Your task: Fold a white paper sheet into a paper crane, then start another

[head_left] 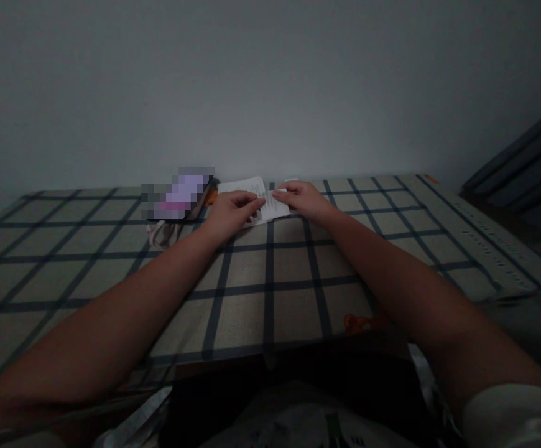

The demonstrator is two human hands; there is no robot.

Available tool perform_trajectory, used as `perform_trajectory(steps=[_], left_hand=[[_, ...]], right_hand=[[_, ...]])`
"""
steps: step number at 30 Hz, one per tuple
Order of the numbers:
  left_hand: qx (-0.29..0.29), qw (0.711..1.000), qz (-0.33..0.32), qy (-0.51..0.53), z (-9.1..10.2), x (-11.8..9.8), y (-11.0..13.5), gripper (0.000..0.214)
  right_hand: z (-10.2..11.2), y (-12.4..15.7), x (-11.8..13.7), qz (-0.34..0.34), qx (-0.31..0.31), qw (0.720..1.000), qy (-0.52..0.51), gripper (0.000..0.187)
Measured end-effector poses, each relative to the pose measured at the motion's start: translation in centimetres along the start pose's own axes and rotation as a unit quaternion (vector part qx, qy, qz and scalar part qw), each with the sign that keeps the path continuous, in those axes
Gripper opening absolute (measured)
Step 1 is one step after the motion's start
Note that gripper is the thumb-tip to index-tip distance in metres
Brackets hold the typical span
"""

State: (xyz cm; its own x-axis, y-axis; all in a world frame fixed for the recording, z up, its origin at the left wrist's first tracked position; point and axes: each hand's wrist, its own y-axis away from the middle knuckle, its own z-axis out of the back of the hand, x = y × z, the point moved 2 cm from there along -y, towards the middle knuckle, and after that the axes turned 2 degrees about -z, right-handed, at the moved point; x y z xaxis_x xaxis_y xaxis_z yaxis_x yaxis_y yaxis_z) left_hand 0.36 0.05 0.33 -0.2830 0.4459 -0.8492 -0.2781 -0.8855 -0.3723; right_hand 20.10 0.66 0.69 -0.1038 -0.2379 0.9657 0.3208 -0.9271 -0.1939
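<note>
**Person's body: uncovered forearms, pale short sleeve, dark cloth at the lap**

Left hand (231,211) and right hand (305,199) are bare. Both forearms are uncovered from the wrist to past the elbow. The right upper arm has a short sleeve (513,415), white or very pale, of smooth cloth with a loose hem. The left arm has a sliver of pale cloth (0,437) at the frame edge; cannot tell whether it is a sleeve. Bottom centre shows a near-black garment (289,379). Below it is a pale fabric (298,429) with a dark print, too blurred to read. The light is dim, so finger detail is too small to tell.
</note>
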Motion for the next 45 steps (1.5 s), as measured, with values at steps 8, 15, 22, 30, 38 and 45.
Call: perform_trajectory(steps=[8,15,22,30,38,45], left_hand=[[0.01,1.0,0.02,0.006,-0.03,0.44,-0.09,0.033],[-0.023,0.997,0.037,0.059,-0.21,0.15,0.05,0.035],[-0.031,0.999,0.008,0.022,0.14,-0.29,0.14,0.034],[0.006,0.999,-0.015,-0.031,-0.06,0.43,0.18,0.037],[0.001,1.0,0.025,0.017,-0.23,0.1,0.13,0.041],[0.02,0.995,0.087,0.042,-0.28,0.51,0.25,0.039]], right_hand=[[0.14,-0.03,-0.05,0.003,-0.02,1.0,0.021,0.024],[0.11,-0.08,-0.15,0.026,-0.026,0.999,0.03,0.025],[-0.14,-0.11,-0.28,0.023,0.001,1.0,0.018,0.025],[0.08,-0.24,-0.63,0.053,0.016,0.997,0.062,0.024],[-0.09,-0.36,-0.09,0.072,-0.029,0.993,0.089,0.017],[0.73,-0.71,-0.17,0.069,-0.131,0.989,0.023,0.009]])
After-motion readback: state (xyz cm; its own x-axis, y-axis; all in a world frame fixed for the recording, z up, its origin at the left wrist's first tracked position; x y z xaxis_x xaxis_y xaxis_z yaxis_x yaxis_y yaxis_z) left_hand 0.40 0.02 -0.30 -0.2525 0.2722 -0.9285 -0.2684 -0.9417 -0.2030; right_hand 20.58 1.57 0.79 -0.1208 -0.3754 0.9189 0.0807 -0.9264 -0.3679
